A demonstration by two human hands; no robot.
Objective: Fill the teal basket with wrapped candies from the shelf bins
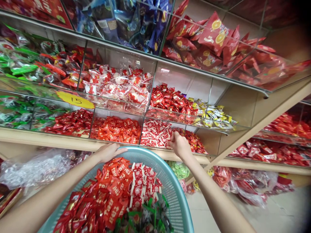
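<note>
My left hand [110,152] grips the far rim of a round teal plastic basket [180,191]. Inside the basket lie orange-red candy packets [116,187], darker red packets [82,212], red-and-white wrapped candies [144,184] and green-and-clear wrapped sweets [145,216]. On the bottom shelf, my right hand [180,145] is at the right side of a compartment of red-and-white wrapped candies [155,133]. Its fingers are curled closed; whatever is in them is hidden. Small red wrapped candies [194,139] fill the compartment just right of that hand.
Clear dividers split the shelves above into bins of wrapped sweets, including red orange-print packets [213,35] and yellow-and-white candies [213,113]. A yellow price tag [75,99] reads 15. A wooden shelf post [239,142] slants at right. Plastic bags [36,166] lie below.
</note>
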